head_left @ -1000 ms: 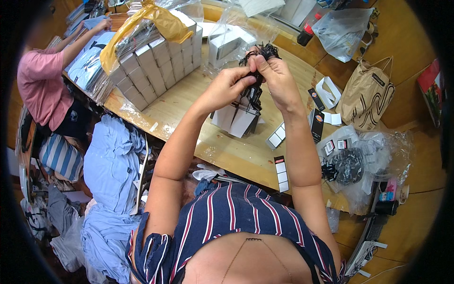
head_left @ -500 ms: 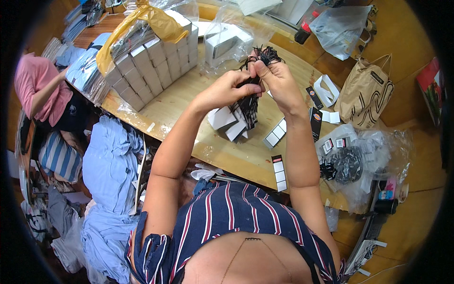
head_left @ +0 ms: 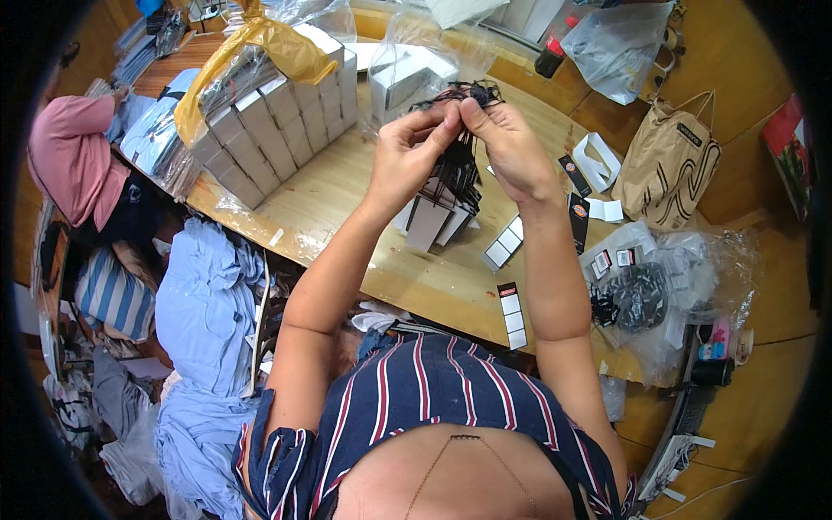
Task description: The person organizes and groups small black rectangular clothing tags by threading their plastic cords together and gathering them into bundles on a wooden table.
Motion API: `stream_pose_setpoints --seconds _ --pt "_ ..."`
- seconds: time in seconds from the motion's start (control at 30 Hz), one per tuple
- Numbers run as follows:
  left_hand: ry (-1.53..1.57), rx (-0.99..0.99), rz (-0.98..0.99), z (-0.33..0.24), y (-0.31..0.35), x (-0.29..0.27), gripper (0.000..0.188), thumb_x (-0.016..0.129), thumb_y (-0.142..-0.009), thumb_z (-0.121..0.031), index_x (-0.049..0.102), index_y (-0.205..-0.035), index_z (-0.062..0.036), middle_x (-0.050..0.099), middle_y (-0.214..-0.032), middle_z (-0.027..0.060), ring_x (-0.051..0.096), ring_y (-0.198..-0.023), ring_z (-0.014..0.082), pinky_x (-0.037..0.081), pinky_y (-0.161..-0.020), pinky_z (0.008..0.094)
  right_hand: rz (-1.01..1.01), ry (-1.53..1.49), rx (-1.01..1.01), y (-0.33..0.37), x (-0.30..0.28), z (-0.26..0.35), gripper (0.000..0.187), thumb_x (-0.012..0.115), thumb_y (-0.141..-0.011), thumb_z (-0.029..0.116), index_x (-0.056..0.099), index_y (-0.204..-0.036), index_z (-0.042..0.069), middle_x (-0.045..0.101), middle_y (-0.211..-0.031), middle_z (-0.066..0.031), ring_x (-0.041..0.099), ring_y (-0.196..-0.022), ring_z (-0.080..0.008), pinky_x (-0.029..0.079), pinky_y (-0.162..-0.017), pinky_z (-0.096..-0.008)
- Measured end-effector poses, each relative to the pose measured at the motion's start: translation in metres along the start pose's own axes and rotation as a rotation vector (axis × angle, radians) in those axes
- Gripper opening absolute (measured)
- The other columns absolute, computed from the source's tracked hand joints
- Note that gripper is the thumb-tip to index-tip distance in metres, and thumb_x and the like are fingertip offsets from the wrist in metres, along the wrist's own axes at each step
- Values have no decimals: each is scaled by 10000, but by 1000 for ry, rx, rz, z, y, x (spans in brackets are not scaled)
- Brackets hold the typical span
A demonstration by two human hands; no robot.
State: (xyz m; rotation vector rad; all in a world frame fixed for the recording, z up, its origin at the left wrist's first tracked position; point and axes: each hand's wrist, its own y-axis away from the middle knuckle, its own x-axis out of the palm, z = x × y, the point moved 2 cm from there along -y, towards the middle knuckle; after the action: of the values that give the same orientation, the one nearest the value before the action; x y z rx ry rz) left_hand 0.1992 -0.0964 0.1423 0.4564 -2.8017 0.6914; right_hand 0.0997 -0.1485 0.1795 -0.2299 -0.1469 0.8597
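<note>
A bunch of black tag strings (head_left: 457, 172) hangs between my hands over the table, its looped ends bunched at the top. White and dark hang tags (head_left: 427, 224) dangle from its lower end. My left hand (head_left: 411, 152) pinches at the strings with thumb and fingers. Close beside it, my right hand (head_left: 513, 149) grips the top of the bunch, thumb raised against the strings. The fingertips of both hands nearly meet, and they partly hide the strings between them.
Stacked white boxes (head_left: 260, 130) stand left under a yellow plastic bag (head_left: 290, 50). Label strips (head_left: 512, 316) lie right of the tags. A brown paper bag (head_left: 672, 165) and clear plastic bags (head_left: 693, 269) sit at the right. Another person in a pink top (head_left: 74, 160) is at far left.
My left hand has turned and shifted up to the strings' top, its fingertips pinching there. The hanging tags have swung and turned slightly. The person in pink has moved their arm back.
</note>
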Motion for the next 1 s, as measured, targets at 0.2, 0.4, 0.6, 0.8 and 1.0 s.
stream_pose_setpoints --seconds 0.2,0.4,0.6,0.8,1.0 --pt "-435 183 176 -3 -2 -11 195 570 -708 -176 593 -797 -3 602 -744 83 557 -715 151 346 -796 325 -5 -141 -49 3 -2 1 304 453 -816 285 517 -671 25 511 -729 -14 441 -710 -90 344 -688 -219" --pt "-348 224 142 -4 0 -12 133 578 -681 -111 595 -769 -13 595 -815 92 551 -823 180 359 -783 299 3 -232 -73 3 -4 2 309 458 -808 300 506 -665 30 510 -752 -32 447 -747 -113 337 -719 -241" --pt "-181 161 209 1 0 -11 95 573 -698 -16 557 -778 33 568 -791 79 510 -805 144 373 -749 249 -4 -249 -38 3 -2 6 301 457 -811 293 506 -664 35 506 -788 -39 439 -792 -115 328 -738 -242" --pt "-410 342 248 -5 1 -10 59 562 -678 -22 530 -710 15 527 -813 72 496 -773 148 367 -720 240 -7 -249 -107 0 -3 7 301 452 -814 289 503 -671 30 504 -790 -42 442 -801 -125 327 -748 -248" --pt "-289 247 159 -5 -1 -7 162 556 -709 -85 520 -836 7 499 -923 72 470 -831 125 367 -735 248 16 -211 -75 1 2 7 297 452 -816 286 500 -672 30 495 -749 -24 438 -763 -115 334 -725 -236"
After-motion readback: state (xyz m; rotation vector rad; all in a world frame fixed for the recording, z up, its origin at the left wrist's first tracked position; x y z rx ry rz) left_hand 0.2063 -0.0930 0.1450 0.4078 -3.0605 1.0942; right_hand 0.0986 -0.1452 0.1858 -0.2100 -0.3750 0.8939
